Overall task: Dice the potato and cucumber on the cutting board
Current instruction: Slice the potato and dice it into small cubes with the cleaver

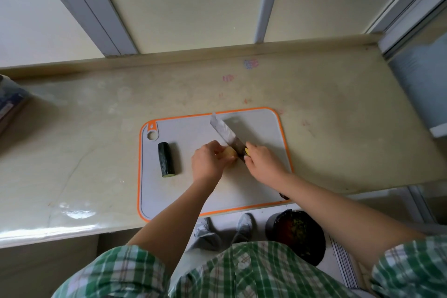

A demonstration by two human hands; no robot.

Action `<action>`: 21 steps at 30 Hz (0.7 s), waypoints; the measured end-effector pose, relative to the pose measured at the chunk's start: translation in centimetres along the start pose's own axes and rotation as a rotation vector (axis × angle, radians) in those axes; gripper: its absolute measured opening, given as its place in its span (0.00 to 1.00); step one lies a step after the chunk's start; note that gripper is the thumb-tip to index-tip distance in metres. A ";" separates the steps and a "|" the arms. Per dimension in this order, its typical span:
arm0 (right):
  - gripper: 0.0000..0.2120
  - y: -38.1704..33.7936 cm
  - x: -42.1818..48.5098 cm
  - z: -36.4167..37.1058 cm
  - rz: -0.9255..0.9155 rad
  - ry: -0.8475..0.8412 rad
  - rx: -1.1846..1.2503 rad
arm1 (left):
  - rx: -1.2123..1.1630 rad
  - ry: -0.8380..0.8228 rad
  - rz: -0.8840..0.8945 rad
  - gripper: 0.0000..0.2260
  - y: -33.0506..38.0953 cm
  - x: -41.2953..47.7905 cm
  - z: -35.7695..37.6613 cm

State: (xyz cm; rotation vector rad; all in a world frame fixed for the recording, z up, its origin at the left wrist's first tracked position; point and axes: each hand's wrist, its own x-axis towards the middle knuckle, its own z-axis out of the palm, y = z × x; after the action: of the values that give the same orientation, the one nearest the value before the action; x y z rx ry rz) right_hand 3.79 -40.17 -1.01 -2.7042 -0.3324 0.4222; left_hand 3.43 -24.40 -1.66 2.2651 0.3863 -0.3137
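A grey cutting board (256,126) with an orange rim lies on the beige counter. A pale potato (229,152) sits near the board's middle, mostly covered by my left hand (209,161), whose fingers curl over it. My right hand (262,161) grips the handle of a knife (225,132). The blade points away to the upper left and its heel sits against the potato's right side. A small yellow bit shows by my right thumb. A dark green cucumber piece (166,159) lies on the board's left part, apart from both hands.
The beige counter (96,140) has a raised back edge under a window. A wrapped object (9,101) sits at the far left. The counter's front edge runs just under the board. On the floor below stands a dark bin (298,234) beside my feet.
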 end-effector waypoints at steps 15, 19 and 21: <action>0.02 -0.6 -1.8 -4.1 -0.029 -0.110 -0.078 | -0.004 0.012 0.019 0.12 -0.3 -0.1 0.1; 0.05 -0.5 -2.4 -4.5 -0.003 -0.136 -0.076 | -0.004 0.015 0.026 0.12 -0.3 0.0 0.2; 0.05 -0.8 -2.2 -4.3 0.001 -0.144 -0.084 | 0.001 0.009 0.023 0.12 -0.3 0.0 0.2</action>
State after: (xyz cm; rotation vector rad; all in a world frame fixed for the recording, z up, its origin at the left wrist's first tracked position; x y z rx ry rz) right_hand 3.05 -41.50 3.63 -2.7617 -0.3971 0.6183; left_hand 3.27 -24.39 -1.97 2.2708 0.3645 -0.2924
